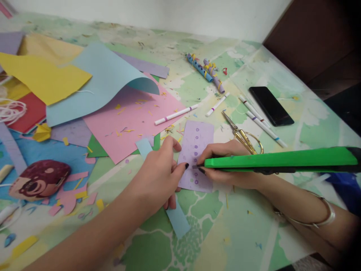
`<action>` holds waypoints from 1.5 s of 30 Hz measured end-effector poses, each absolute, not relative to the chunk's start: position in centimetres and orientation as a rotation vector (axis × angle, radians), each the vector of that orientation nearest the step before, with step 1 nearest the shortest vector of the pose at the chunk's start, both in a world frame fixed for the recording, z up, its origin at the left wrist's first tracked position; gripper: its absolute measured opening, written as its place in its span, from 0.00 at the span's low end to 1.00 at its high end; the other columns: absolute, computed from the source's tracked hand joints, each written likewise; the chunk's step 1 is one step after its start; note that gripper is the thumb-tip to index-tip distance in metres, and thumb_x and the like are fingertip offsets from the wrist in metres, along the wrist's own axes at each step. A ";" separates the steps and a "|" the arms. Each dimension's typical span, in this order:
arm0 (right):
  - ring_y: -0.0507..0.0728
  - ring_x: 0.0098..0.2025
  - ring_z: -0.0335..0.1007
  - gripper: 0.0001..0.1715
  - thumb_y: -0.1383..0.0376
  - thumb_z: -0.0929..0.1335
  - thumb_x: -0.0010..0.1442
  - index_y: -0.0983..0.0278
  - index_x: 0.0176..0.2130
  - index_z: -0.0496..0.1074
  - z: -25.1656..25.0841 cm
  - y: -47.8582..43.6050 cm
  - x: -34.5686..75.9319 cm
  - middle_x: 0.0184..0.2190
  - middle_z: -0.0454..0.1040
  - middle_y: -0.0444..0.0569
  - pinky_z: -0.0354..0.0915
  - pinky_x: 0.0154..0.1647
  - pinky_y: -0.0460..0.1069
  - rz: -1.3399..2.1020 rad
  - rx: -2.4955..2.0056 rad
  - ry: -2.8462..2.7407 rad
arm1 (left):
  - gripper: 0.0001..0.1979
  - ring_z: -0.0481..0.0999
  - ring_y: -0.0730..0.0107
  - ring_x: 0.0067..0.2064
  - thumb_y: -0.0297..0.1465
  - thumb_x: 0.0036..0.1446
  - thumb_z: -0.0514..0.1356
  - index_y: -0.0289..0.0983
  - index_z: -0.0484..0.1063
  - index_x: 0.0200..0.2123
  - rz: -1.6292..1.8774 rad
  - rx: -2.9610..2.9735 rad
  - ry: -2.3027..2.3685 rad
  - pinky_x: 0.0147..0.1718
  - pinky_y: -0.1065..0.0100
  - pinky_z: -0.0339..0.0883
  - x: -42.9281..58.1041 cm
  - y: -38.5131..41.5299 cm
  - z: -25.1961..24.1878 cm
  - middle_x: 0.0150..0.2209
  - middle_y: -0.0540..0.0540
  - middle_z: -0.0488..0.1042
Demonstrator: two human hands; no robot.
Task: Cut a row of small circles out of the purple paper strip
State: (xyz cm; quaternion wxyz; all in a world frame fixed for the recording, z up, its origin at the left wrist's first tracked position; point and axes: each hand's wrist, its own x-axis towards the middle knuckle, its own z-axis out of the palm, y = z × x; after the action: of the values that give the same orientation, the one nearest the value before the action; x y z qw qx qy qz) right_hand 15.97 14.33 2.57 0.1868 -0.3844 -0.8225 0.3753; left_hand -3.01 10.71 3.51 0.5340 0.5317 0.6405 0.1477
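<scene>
A lilac paper rectangle (pixel 196 150) with a column of purple dots lies on the table in front of me. My left hand (pixel 160 175) rests on its left edge, fingers curled and pressing it down, and also covers part of a light blue paper strip (pixel 177 220). My right hand (pixel 229 163) is closed around a long green tool (pixel 282 160) whose tip touches the lilac paper near the dots.
Gold scissors (pixel 242 135), several white markers (pixel 176 114), a black phone (pixel 270 105) and two rolled paper tubes (pixel 207 71) lie beyond. Coloured paper sheets (pixel 104 82), scraps and a bear-face pouch (pixel 38 180) fill the left. The table edge runs along the right.
</scene>
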 end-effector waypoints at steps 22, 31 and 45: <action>0.48 0.22 0.67 0.05 0.70 0.68 0.50 0.65 0.30 0.75 2.8 13.6 15.7 0.22 0.75 0.42 0.61 0.24 0.41 1.002 -1.185 -2.268 | 0.06 0.65 0.72 0.09 0.29 0.59 0.50 0.44 0.53 0.39 0.495 1.286 1.467 0.06 0.79 0.52 -2.6 9.6 3.0 0.13 0.63 0.60; 0.49 0.27 0.71 0.09 0.72 0.69 0.51 0.66 0.34 0.77 3.4 14.7 16.8 0.26 0.78 0.44 0.64 0.28 0.42 1.223 -1.094 -2.297 | 0.10 0.67 0.75 0.15 0.36 0.55 0.59 0.42 0.61 0.38 0.336 1.484 1.252 0.14 0.77 0.57 -3.0 8.5 2.6 0.16 0.60 0.66; 0.47 0.24 0.68 0.05 0.71 0.69 0.51 0.66 0.31 0.75 3.1 14.5 16.7 0.24 0.76 0.41 0.61 0.26 0.41 1.089 -1.131 -2.313 | 0.14 0.66 0.51 0.59 0.37 0.61 0.58 0.40 0.74 0.48 0.422 2.702 0.929 0.54 0.48 0.58 -6.7 12.2 1.1 0.53 0.42 0.74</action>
State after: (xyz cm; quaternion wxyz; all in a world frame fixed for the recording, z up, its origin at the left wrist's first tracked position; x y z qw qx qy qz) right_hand 16.74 14.50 3.05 0.1719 -0.3985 -0.8151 0.3838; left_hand -6.72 12.20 1.07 0.1266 0.9280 0.3190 0.1448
